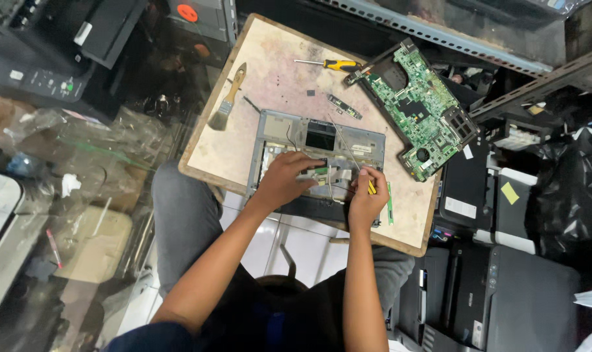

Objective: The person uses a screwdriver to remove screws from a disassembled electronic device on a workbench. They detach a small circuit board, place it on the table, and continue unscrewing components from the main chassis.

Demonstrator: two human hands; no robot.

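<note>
While left hand [284, 177] presses laptop shell [315, 146], fingers spread | right hand [366, 199] fingers pinch screwdriver [371, 187]

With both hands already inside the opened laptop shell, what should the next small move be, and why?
Probably press the tool tip down and work it at that spot. The right hand grips a yellow-handled tool over the grey laptop shell, and the left hand rests flat on the shell, bracing it on the wooden board.

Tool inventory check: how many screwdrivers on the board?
2. One yellow-handled screwdriver lies at the board's top edge by the motherboard; a second is in the right hand. Others may be hidden.
</note>
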